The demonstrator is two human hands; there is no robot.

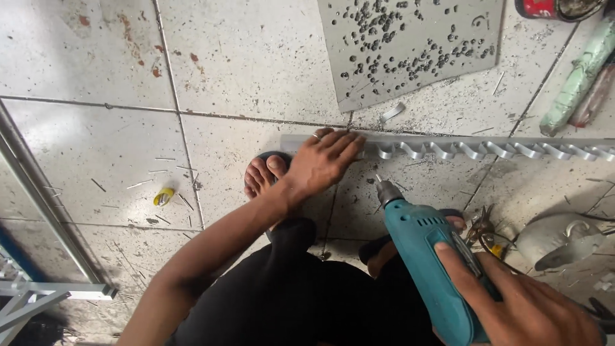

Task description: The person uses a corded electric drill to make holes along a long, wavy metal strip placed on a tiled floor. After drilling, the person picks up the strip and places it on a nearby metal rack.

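Frame pieces: grey metal bars [38, 211] run along the floor at the far left, well apart from both hands.
Yellow scrap: a small yellow bit [163, 197] lies on the tiles, left of the left hand's fingers, among scattered thin metal slivers.
Floor: pale speckled tiles [90, 147], stained and littered with shavings.
Foot: a bare foot [264, 176] in a dark sandal sits just below the left wrist.
Left hand: the left hand [323, 160] lies flat, fingers [343, 142] spread and pressed on the left end of the rail, not curled around it.
Rail: a long grey aluminium rail [487, 148] lies on the floor, running right from under the left fingers to the picture's edge; its near edge carries a row of curved, hook-like tabs.
Drill: a teal plastic electric drill [419, 256] with a metal chuck points its bit toward the rail, just right of the left fingers; whether the tip touches, I cannot tell.
Right hand: the right hand [512, 301] is clenched around the drill's body.
Perforated sheet: a grey board [410, 45] pocked with dark holes lies beyond the rail.
Pliers: metal pliers [480, 227] lie just right of the drill.
Grey tool: a rounded grey tool [560, 240] lies right of the pliers.
Rolls: a pale green wrapped roll [580, 77] lies at the upper right.
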